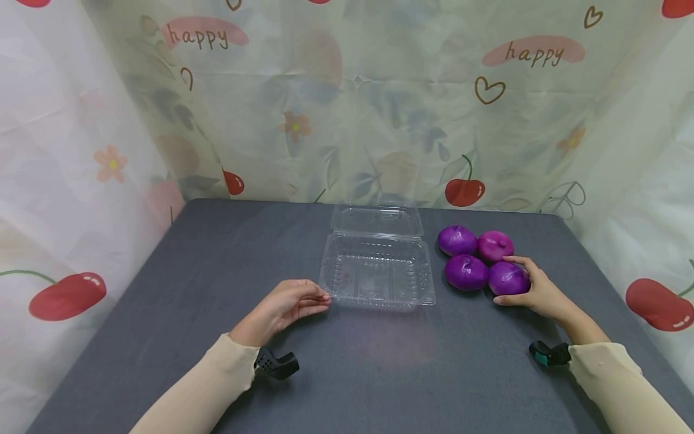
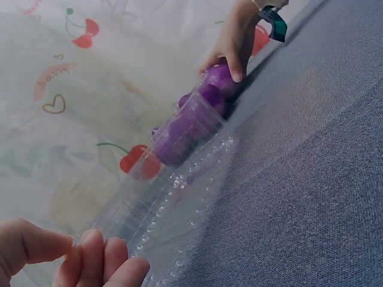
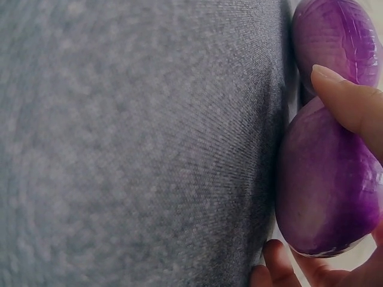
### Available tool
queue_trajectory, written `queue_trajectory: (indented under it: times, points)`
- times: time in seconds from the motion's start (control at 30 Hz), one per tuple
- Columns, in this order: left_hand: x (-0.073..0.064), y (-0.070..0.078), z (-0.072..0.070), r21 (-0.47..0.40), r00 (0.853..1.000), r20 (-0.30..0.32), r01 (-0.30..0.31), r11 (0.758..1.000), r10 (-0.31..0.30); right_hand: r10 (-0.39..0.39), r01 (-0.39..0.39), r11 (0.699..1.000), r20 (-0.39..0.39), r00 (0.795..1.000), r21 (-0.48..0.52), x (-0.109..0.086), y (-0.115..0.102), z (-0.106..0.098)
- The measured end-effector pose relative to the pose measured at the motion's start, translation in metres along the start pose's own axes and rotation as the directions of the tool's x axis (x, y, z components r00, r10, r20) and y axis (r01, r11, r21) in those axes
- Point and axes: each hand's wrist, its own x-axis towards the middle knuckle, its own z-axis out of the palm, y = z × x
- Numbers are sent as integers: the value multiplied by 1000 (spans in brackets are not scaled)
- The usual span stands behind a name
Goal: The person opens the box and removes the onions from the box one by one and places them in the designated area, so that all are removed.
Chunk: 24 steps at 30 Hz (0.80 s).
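Observation:
A clear plastic clamshell box point(image 1: 379, 271) lies with its lid point(image 1: 376, 220) folded back, away from me. At the box's near left corner, my left hand point(image 1: 293, 303) pinches the rim between thumb and fingertips. To the right of the box sits a tight group of several shiny purple onions. My right hand point(image 1: 537, 292) grips the nearest right onion point(image 1: 508, 278), its thumb on the near side and fingers round the far side. Touching that one is another onion point(image 1: 466, 272); behind them are a purple onion point(image 1: 457, 240) and a more magenta onion point(image 1: 495, 246).
A dark grey cloth covers the table point(image 1: 179, 289). Behind it hangs a pale printed curtain point(image 1: 358, 120) with cherries and the word happy, also enclosing both sides. Each wrist wears a small black camera, such as the left camera point(image 1: 278, 364).

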Motion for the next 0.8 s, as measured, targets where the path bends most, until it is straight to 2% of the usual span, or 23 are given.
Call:
queue_trajectory:
  times: [0.8]
  points:
    - [-2, 2, 0, -4, 1000, 0, 6, 1000, -6, 15, -15, 1000, -1, 1000, 7, -1, 0, -1]
